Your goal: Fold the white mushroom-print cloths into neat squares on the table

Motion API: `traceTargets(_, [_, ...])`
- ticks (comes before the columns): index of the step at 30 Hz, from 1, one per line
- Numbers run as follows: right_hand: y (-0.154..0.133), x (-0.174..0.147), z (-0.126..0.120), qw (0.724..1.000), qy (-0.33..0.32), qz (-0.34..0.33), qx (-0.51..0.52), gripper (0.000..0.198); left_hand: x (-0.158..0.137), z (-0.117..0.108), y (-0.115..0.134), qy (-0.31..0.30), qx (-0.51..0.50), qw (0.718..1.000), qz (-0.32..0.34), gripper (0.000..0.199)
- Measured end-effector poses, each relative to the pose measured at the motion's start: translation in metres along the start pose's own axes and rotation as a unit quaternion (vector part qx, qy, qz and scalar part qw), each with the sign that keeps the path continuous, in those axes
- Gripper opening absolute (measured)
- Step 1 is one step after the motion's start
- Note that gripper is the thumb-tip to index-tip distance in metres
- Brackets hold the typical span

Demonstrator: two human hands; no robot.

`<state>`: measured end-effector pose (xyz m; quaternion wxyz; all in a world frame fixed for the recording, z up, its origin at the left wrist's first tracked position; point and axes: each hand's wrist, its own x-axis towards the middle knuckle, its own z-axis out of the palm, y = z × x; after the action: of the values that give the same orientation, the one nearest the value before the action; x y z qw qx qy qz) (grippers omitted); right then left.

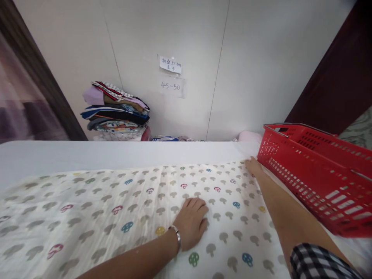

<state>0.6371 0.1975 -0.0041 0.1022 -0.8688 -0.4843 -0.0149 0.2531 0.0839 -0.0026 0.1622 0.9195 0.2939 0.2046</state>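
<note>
A white cloth [167,182] printed with grey and coloured mushrooms is spread over the table, with soft wrinkles on its left part. My left hand [190,223], a silver bracelet at its wrist, lies palm down on the middle of the cloth. Its fingers are stretched forward, slightly bent, and hold nothing. At the far right corner of the cloth is my right hand [253,166], arm extended, its fingers closed on the cloth's edge beside a red basket. The fingertips there look small and partly hidden.
The red plastic basket [314,170] with metal handles stands on the white table [186,150] at right, close to my right forearm. Behind the table's far edge rises a stack of folded clothes [117,110]. Paper notes [171,66] hang on the wall. A curtain [23,93] is at left.
</note>
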Motion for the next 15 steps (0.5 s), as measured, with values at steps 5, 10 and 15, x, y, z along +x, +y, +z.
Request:
traceTargets(5, [-0.021,-0.020,0.006,1.000,0.000,-0.022,-0.015,0.047,0.000,-0.001,0.000,0.003,-0.003,1.000,0.007,0.024])
traceTargets(10, [-0.026,-0.016,0.018,0.997,-0.072,-0.016,-0.014,0.060,-0.001,0.001,-0.002,0.005,-0.005,1.000,0.006,0.024])
traceTargets(15, [-0.020,-0.005,0.017,0.994,-0.111,-0.001,-0.006,0.064,-0.001,0.002,-0.003,0.013,-0.009,1.000,0.012,0.025])
